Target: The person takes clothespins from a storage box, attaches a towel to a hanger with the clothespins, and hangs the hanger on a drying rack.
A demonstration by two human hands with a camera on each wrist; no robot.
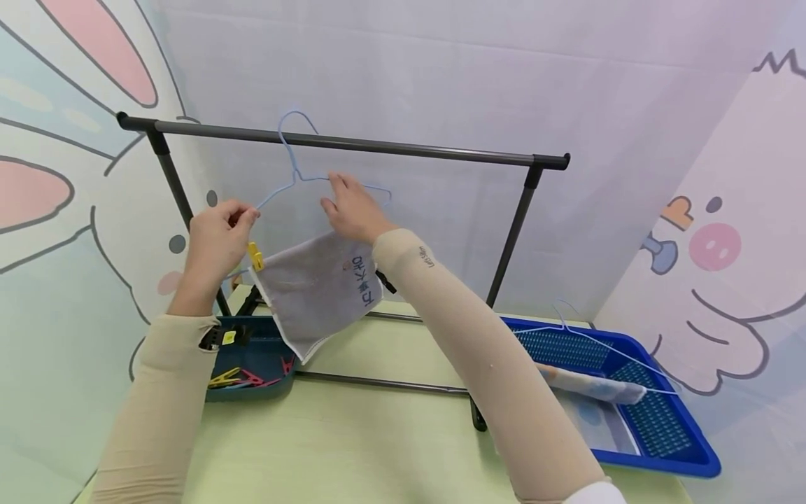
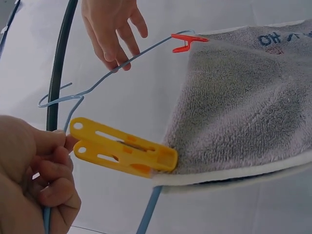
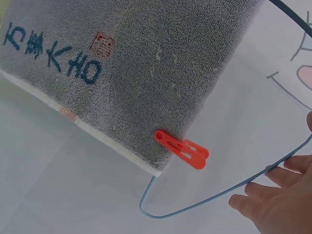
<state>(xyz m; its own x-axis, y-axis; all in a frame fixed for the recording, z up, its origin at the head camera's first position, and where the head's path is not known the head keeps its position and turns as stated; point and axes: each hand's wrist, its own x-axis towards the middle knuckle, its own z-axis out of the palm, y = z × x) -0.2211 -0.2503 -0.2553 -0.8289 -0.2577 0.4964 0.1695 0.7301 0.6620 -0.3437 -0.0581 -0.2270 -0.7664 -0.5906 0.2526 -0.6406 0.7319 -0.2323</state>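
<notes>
Towel (image 1: 317,287) grey, white-hemmed, blue-lettered; left grip (image 1: 219,245) round blue hanger (image 2: 149,209), right grip (image 1: 356,210) loose against it

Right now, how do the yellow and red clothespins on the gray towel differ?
The yellow clothespin clips the gray towel at the end nearer the left hand; the red clothespin clips the end nearer the right hand. The head view shows the yellow clothespin but not the red clothespin. Both grip the gray towel.

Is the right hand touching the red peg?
Apart: the right wrist view shows a plain gap between the right hand and the red peg.
</notes>
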